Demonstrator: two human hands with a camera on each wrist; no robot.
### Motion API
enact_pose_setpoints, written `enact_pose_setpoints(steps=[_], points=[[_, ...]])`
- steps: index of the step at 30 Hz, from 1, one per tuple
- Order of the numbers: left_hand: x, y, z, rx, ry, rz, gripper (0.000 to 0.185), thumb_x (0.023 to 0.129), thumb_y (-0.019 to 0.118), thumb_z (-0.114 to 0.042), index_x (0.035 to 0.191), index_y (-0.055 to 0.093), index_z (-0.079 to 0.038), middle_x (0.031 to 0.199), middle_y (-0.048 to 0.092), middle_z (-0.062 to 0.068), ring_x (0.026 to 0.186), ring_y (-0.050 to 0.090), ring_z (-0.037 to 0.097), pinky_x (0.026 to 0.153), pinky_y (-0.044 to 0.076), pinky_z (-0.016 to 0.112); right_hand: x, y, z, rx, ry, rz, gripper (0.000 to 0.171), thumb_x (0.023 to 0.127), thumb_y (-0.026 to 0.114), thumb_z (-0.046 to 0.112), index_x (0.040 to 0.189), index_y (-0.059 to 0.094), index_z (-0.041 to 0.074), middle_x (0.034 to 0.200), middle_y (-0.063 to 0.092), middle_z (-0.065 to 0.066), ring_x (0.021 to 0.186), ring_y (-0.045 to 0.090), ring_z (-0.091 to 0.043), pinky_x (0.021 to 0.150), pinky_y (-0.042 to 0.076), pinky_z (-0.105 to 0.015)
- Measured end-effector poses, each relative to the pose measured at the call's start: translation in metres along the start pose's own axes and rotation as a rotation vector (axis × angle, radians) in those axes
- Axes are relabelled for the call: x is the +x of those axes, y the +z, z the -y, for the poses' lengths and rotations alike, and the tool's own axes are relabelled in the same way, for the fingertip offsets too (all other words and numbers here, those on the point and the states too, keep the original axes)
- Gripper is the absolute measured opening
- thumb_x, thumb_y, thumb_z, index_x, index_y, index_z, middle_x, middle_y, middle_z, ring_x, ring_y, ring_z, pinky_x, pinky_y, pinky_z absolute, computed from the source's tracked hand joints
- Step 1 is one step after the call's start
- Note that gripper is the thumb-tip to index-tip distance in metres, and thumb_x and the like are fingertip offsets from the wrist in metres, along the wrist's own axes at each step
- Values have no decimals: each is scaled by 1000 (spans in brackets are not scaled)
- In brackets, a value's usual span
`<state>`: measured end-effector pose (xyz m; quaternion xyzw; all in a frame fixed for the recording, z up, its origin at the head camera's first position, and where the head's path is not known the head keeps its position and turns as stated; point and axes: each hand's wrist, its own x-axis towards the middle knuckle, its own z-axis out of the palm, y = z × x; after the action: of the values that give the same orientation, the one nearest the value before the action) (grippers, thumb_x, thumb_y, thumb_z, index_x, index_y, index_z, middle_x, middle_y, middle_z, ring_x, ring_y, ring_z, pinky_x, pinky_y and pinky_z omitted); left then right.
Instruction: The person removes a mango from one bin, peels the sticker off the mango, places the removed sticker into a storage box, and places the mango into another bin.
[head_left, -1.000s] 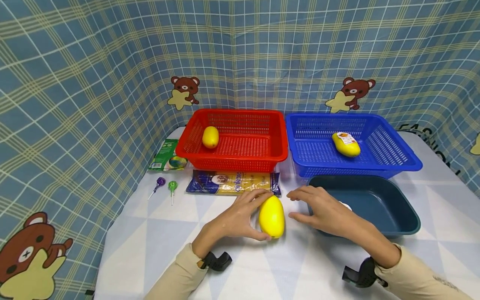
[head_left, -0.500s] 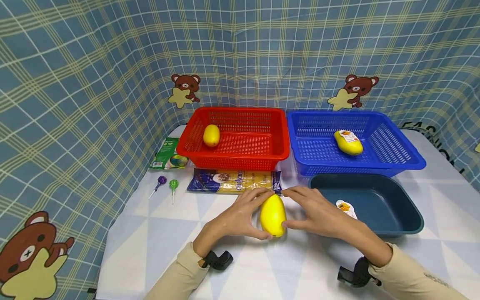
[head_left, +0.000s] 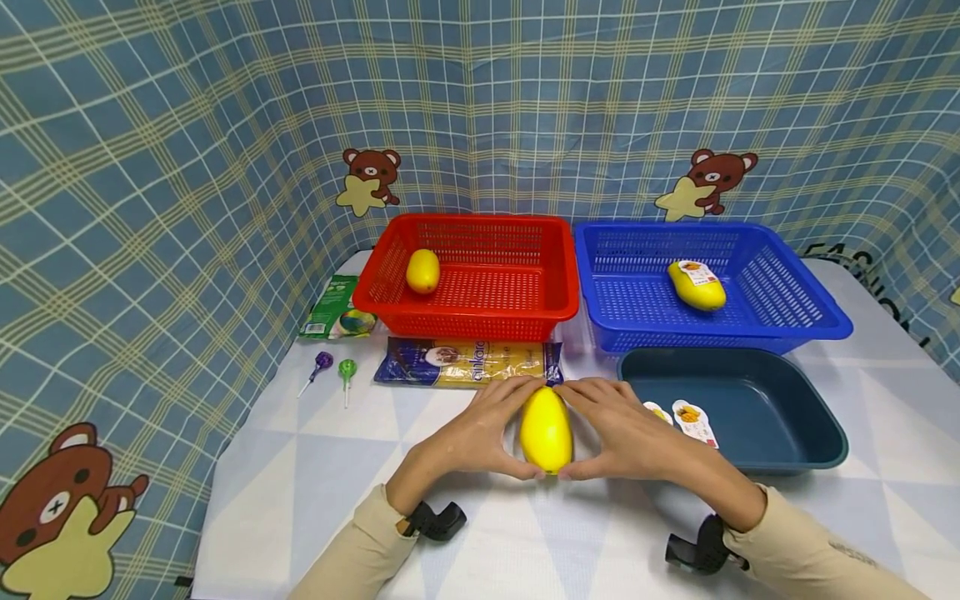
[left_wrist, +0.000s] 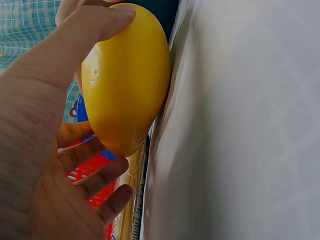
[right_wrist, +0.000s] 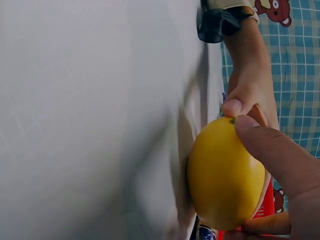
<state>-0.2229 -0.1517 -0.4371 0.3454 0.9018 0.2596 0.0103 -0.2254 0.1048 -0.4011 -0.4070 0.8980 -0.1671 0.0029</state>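
Note:
A smooth yellow mango point(head_left: 546, 429) lies on the white and pale blue tablecloth, between both hands in the head view. My left hand point(head_left: 480, 429) holds it from the left, thumb at the near end and fingertips by the far end. From the right, my right hand point(head_left: 618, 429) grips it the same way, and the two thumbs almost meet. In the left wrist view the mango point(left_wrist: 127, 80) has the left thumb pressed on one end, the other fingers spread below. The right wrist view shows the right thumb point(right_wrist: 270, 145) on the mango's stem end.
Behind stand a red basket point(head_left: 465, 327) with one mango point(head_left: 423, 272) and a blue basket point(head_left: 705, 337) with a labelled mango point(head_left: 697, 287). A dark tub point(head_left: 780, 417) with loose labels point(head_left: 695, 422) is at right. A spaghetti pack point(head_left: 487, 364), two lollipops point(head_left: 347, 368) and a green packet point(head_left: 330, 310) lie left.
My right hand has moved left from beside the tub onto the mango, its thumb now at the near end. A second label shows in the tub. The left hand has stayed in place.

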Motion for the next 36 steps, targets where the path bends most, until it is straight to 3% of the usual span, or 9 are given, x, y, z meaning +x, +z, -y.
enact_pose_setpoints(steps=[12,20,25,28,31,36], points=[[0,-1,1,-7,15,-9,106,72,81,-59,156,31,-20,157,33,-1,143,29,19,118,22,51,12,7,4,-116,-33,-15,111,68,75,75,148,45,3,145,51,-10,132,44,-31,107,28,-62],[0,-3,2,-36,34,-1,110,73,82,-60,158,29,-14,160,28,4,145,26,25,114,29,54,11,11,4,-129,-34,-58,108,67,75,73,145,49,3,142,54,-9,129,46,-30,106,29,-58],[-3,-14,4,-106,-23,-5,107,75,80,-61,160,27,-22,163,25,4,147,24,25,112,30,58,12,13,5,-129,-36,-57,107,68,75,73,144,51,2,141,55,-10,128,47,-30,105,30,-59],[-5,-26,6,-178,-86,-75,96,80,79,-57,158,29,-33,161,28,-3,141,36,24,107,38,57,12,12,6,-127,-32,-54,107,67,76,72,144,51,2,141,55,-11,128,47,-31,105,30,-59],[-8,-37,14,-197,-114,-196,86,83,78,-52,156,35,-35,157,35,-8,133,46,23,103,43,56,12,12,6,-130,-26,-50,107,68,76,72,144,50,2,141,55,-10,128,47,-30,105,30,-59],[-11,-56,29,-194,-120,-384,74,87,78,-41,151,44,-27,150,43,-6,122,54,25,99,48,51,12,11,6,-128,-3,-29,107,67,76,73,145,49,4,141,54,-9,128,46,-29,106,29,-59]])
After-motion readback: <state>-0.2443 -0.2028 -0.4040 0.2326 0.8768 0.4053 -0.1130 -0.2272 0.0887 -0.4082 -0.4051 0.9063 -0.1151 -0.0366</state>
